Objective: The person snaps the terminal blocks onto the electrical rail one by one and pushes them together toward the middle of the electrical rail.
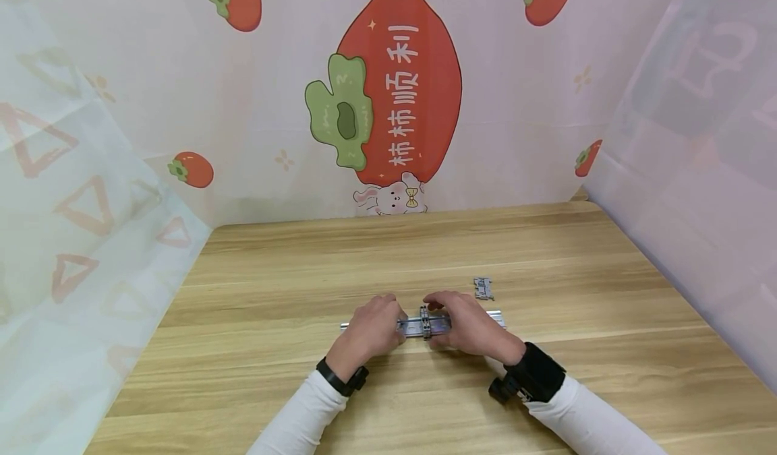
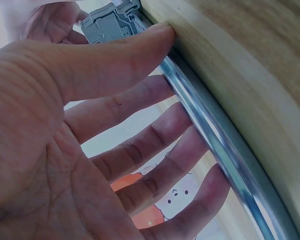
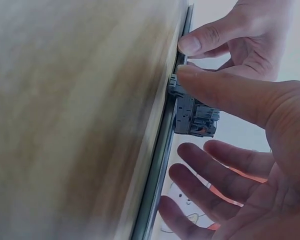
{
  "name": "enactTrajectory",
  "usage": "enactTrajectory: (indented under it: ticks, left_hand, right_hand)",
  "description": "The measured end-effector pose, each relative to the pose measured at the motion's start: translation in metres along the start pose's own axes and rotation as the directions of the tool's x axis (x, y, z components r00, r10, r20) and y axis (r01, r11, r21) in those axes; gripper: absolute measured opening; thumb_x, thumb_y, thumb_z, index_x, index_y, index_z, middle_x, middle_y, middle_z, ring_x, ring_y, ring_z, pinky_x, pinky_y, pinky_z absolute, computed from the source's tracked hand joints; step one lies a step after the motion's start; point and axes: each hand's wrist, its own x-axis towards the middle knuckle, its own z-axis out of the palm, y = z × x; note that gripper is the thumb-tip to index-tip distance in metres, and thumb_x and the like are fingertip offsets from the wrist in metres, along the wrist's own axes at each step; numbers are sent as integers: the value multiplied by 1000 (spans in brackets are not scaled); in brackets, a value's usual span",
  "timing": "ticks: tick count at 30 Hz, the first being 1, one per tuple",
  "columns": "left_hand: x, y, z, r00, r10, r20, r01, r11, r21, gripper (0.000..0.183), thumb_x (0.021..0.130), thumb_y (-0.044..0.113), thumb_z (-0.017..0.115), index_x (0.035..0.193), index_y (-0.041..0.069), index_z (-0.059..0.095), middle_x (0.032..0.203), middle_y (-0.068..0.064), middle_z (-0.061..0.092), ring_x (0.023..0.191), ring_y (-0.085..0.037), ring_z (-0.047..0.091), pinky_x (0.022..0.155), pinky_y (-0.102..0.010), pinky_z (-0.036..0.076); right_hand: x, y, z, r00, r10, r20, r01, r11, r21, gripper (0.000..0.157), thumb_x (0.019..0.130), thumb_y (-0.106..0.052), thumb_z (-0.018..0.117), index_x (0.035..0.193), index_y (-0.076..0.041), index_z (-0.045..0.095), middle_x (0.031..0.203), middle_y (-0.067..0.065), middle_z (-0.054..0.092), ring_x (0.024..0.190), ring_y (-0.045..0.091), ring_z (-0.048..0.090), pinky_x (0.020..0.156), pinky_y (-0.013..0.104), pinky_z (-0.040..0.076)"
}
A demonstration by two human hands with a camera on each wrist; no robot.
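A metal DIN rail [image 1: 413,327] lies crosswise on the table, with a small stack of grey terminal blocks [image 1: 425,323] standing across it near the middle. Left of the stack, my left hand [image 1: 375,327] grips the rail, its thumb on the near edge and fingertips along the far one, as the left wrist view shows. My right hand [image 1: 470,325] is just right of the stack. In the right wrist view its thumb [image 3: 230,95] touches the near end of the blocks [image 3: 195,112]; its other fingers are spread, loosely bent and apart from them.
A loose grey terminal block [image 1: 483,288] lies flat on the wooden table [image 1: 273,273], beyond the right hand. A patterned cloth wall [image 1: 498,104] rises behind the table, and more cloth hangs at both sides.
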Motion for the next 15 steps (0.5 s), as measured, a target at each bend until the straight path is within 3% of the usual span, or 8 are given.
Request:
enactTrajectory:
  ticks: [15]
  left_hand:
    - [0,1,-1,1000,0,6,0,1000,-1,7,73,22,73,76,19,68,79,5,46,72,-14,45,52,-30,37]
  right_hand:
    - [-2,-3,-17,999,36,13,-35,999,-23,67,70,-31,78,127,-7,51,114,6,60,107,24,53,84,37,41]
